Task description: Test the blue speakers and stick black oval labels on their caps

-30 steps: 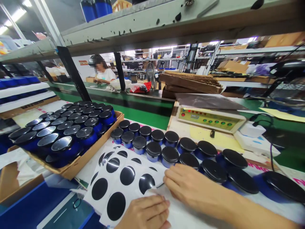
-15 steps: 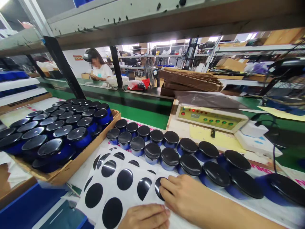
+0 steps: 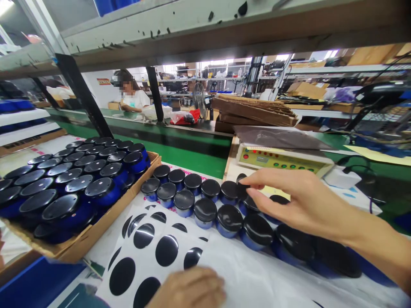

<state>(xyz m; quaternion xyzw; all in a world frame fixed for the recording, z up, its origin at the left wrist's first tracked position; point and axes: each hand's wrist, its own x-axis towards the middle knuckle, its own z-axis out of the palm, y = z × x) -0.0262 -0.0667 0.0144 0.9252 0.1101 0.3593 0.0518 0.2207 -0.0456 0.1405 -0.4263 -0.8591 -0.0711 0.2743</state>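
My right hand (image 3: 289, 192) pinches a round black sticker (image 3: 241, 178) between thumb and fingertips, above the back row of blue cups with glossy black round tops. Below it, the front row includes a cup (image 3: 229, 219) near the sheet. Blurred by motion, my left hand (image 3: 192, 288) lies over the lower part of a white sticker sheet (image 3: 138, 256), its fingers stretched out and its thumb hidden. The sheet carries several black discs, such as a black disc (image 3: 122, 276) at its left. Its right part shows bare white backing.
A cardboard tray (image 3: 105, 211) packed with black-topped blue cups stands at left. Behind the cup rows sits a control box (image 3: 282, 160) with lit buttons. A green conveyor (image 3: 180, 147) runs beyond. An overhead shelf (image 3: 192, 38) crosses above. A co-worker (image 3: 135, 96) sits across the line.
My right hand has lifted off the sheet and moved up and right, carrying a black sticker from the sheet's right edge. My left hand stays low on the sheet.
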